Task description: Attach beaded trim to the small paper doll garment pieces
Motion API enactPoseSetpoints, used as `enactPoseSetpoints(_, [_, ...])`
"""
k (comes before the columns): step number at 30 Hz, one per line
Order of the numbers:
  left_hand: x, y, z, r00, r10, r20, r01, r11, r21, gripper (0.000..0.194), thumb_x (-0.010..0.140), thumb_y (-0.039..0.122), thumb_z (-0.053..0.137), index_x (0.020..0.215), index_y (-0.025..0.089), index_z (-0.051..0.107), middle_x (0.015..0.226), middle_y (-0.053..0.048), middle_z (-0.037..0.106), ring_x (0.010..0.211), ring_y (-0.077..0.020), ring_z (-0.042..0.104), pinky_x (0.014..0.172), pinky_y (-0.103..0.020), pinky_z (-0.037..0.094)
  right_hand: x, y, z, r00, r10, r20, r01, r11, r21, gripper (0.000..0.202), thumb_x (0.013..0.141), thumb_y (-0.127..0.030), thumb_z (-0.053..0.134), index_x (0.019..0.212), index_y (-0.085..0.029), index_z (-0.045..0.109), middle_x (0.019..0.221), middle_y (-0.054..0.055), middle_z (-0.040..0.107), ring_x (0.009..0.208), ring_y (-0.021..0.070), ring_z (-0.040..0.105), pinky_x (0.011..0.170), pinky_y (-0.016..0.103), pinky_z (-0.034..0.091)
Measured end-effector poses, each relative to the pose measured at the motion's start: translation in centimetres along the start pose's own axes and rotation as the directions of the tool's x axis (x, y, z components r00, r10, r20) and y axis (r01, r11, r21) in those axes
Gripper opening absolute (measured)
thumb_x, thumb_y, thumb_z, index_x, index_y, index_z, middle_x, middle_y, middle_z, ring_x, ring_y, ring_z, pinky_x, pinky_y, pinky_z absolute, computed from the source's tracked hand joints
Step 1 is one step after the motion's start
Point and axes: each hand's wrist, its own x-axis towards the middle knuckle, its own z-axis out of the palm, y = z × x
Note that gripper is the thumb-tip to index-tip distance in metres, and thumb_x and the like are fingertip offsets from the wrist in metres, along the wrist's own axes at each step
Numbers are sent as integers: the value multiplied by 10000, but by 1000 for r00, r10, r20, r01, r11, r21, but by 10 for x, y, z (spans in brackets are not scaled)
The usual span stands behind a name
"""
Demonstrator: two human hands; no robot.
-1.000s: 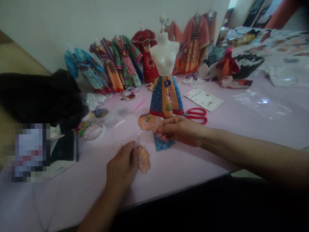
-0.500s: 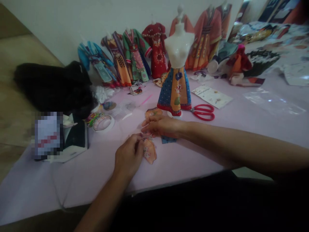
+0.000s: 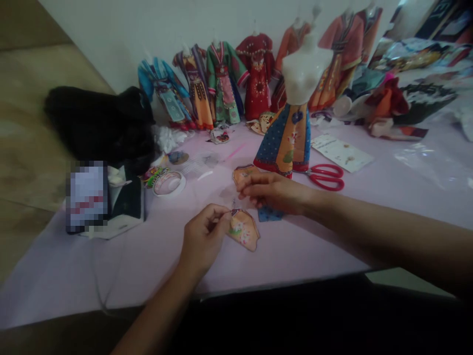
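Between thumb and forefinger, my left hand (image 3: 203,234) pinches the top corner of an orange floral fabric piece (image 3: 244,230) with a dark patterned edge. My right hand (image 3: 275,191) hovers just above and to the right of that piece, its fingers bent and drawn together; anything between them is too small to make out. A second orange fabric piece (image 3: 243,173) lies behind my right fingertips. Partly under the same hand is a blue dotted scrap (image 3: 269,214). Close behind stands a small white mannequin (image 3: 306,74) wearing a blue and orange skirt (image 3: 283,138).
Red-handled scissors (image 3: 327,176) lie right of the mannequin, near a printed card (image 3: 342,154). Dressed doll forms, including a red dress (image 3: 257,74), line the wall. Left are a tape roll (image 3: 169,184), a blurred-out device (image 3: 86,197) and a black bundle (image 3: 99,123).
My hands have moved apart, the right one up and away from the left. The pinched orange piece has swung rightward and shows more of its floral face. The view has shifted slightly.
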Motion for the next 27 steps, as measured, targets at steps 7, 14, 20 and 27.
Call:
enactPoseSetpoints(7, [6, 25, 10, 959, -100, 265, 164, 958, -233, 163, 879, 323, 641, 855, 161, 636, 514, 37, 646, 417, -91, 586, 425, -153, 447, -28, -5, -2, 989, 16, 146, -17, 1000, 3, 139, 801, -223, 816, 848, -127, 727, 716, -10, 662, 614, 64, 556, 572, 184, 426])
enactPoseSetpoints(14, [16, 40, 25, 940, -109, 324, 218, 921, -322, 170, 857, 309, 690, 816, 148, 654, 596, 5, 711, 521, -118, 696, 497, -158, 537, -35, -2, -16, 996, -2, 94, 3, 1000, -11, 224, 784, -277, 844, 823, -115, 694, 680, -24, 612, 600, 67, 486, 567, 217, 370])
enactPoseSetpoints(20, [21, 38, 34, 918, -138, 371, 284, 883, -374, 139, 821, 279, 728, 827, 148, 681, 622, -5, 737, 549, -111, 705, 523, -148, 543, -38, 1, -24, 997, -16, 75, 15, 1000, 23, 206, 782, -273, 830, 794, -126, 687, 676, -22, 614, 608, 75, 491, 586, 227, 374])
enactPoseSetpoints(27, [19, 33, 39, 918, -177, 355, 321, 858, -401, 114, 765, 236, 758, 763, 150, 683, 608, 7, 721, 518, -100, 681, 491, -138, 523, -35, 7, -26, 993, -61, 96, 65, 997, -29, 115, 812, -208, 773, 821, -128, 690, 690, -20, 627, 603, 77, 506, 575, 226, 380])
